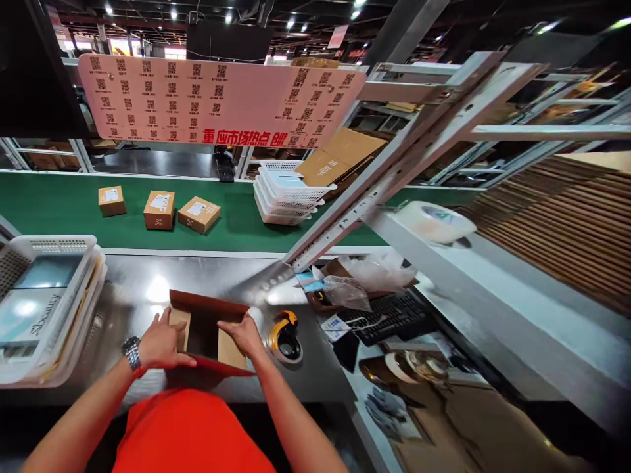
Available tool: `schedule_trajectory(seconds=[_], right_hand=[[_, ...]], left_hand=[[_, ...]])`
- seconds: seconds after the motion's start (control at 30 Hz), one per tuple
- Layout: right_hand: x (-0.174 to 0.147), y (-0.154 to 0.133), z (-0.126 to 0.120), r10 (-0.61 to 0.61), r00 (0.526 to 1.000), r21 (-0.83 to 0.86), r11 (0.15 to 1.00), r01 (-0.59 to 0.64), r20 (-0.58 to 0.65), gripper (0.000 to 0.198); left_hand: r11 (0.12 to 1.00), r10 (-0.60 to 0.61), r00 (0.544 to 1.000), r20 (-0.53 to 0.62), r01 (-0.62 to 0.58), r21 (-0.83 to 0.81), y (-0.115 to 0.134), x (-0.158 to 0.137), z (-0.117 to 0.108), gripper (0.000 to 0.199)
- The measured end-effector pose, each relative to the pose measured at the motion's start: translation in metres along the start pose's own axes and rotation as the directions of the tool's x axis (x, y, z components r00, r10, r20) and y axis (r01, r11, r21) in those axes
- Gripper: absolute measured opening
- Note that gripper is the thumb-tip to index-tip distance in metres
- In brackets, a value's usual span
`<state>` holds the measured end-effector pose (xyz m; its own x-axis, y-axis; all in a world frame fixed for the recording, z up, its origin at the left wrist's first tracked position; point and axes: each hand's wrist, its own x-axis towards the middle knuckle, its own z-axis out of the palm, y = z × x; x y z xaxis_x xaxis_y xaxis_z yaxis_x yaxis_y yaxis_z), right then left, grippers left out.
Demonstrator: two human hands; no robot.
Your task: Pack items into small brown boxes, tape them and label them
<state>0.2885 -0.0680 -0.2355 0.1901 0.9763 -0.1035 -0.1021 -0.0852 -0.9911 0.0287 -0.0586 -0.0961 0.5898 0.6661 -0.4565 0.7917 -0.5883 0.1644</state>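
My left hand point(162, 341) and right hand point(243, 334) clamp opposite sides of the box point(203, 330), which I should press evenly, holding it square.

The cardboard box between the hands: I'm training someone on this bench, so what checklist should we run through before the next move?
1. Both hands on the box: ok; left hand and right hand touch the cardboard box at opposite sides.
2. Top open: ok.
3. Bottom closed: cannot tell; underside hidden.
4. Inside clear: cannot tell; interior too dark.
5. Tape dispenser at hand: ok, beside the right hand.
6. Top white basket stocked: ok; boxed goods inside.
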Motion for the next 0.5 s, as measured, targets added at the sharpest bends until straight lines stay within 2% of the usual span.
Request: schedule_trajectory(seconds=[0.07, 0.13, 0.17, 0.23, 0.3, 0.33, 0.4, 0.5], right_hand=[[0.001, 0.0, -0.005, 0.089, 0.996, 0.09, 0.992, -0.089, 0.006, 0.078], [0.003, -0.003, -0.009, 0.166, 0.984, 0.177, 0.969, -0.174, 0.06, 0.083], [0.004, -0.006, -0.011, 0.193, 0.977, 0.227, 0.951, -0.209, 0.088, 0.084], [0.005, -0.01, -0.014, 0.229, 0.967, 0.377, 0.89, -0.255, 0.112, 0.078], [0.003, -0.009, -0.017, 0.244, 0.965, 0.525, 0.811, -0.258, 0.098, 0.068], [0.001, -0.006, -0.019, 0.238, 0.968, 0.56, 0.792, -0.241, 0.081, 0.065], [-0.006, 0.005, -0.023, 0.213, 0.975, 0.528, 0.822, -0.216, 0.068, 0.062], [-0.018, 0.028, -0.027, 0.164, 0.983, 0.462, 0.867, -0.183, 0.082, 0.079]], left_hand=[[0.999, -0.018, 0.996, -0.092, 0.014, -0.046, -0.006, 0.014, 0.005, 0.061], [0.983, -0.138, 0.956, -0.259, 0.1, -0.155, -0.012, 0.029, 0.02, 0.061], [0.961, -0.23, 0.91, -0.344, 0.156, -0.229, -0.015, 0.036, 0.029, 0.075], [0.879, -0.426, 0.785, -0.45, 0.241, -0.411, -0.02, 0.046, 0.052, 0.129], [0.797, -0.53, 0.706, -0.47, 0.226, -0.56, -0.025, 0.052, 0.073, 0.153], [0.754, -0.551, 0.697, -0.459, 0.18, -0.632, -0.028, 0.054, 0.082, 0.157], [0.649, -0.573, 0.7, -0.426, 0.07, -0.757, -0.032, 0.056, 0.094, 0.158], [0.499, -0.596, 0.723, -0.349, -0.006, -0.866, -0.038, 0.057, 0.1, 0.136]])
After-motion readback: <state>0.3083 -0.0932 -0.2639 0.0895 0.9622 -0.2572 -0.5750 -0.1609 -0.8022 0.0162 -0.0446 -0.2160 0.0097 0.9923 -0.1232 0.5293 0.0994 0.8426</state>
